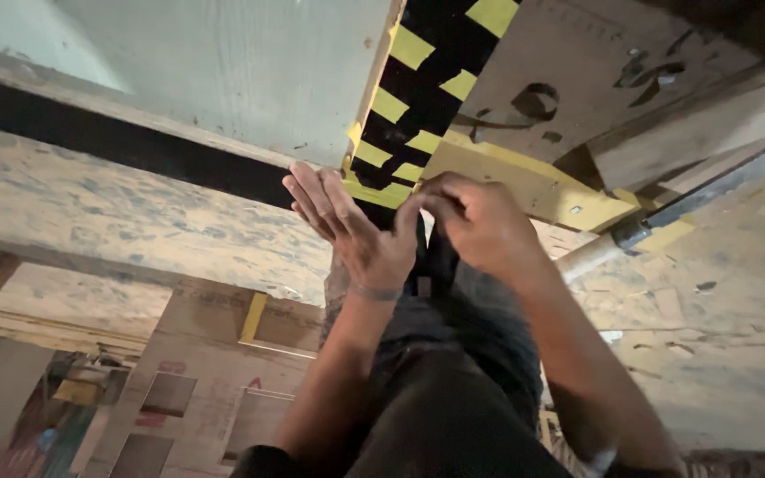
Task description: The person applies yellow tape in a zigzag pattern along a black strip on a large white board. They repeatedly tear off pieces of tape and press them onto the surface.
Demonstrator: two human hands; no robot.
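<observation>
Left hand (pixel 351 226) flat, fingers extended, touching the black-and-yellow striped board (pixel 422 97) at its lower end. Right hand (pixel 475 221) curled beside it; contents hidden, grasp unclear.

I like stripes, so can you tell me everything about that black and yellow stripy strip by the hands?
The stripy strip is a band of black with slanted yellow bars, like warning tape, and looks flat and smooth. It runs along the edge of a pale wooden board, from the top of the picture down to the hands. Its lower end sits between them: the left hand lies open and flat beside it, and the right hand curls its fingers at the end.
</observation>
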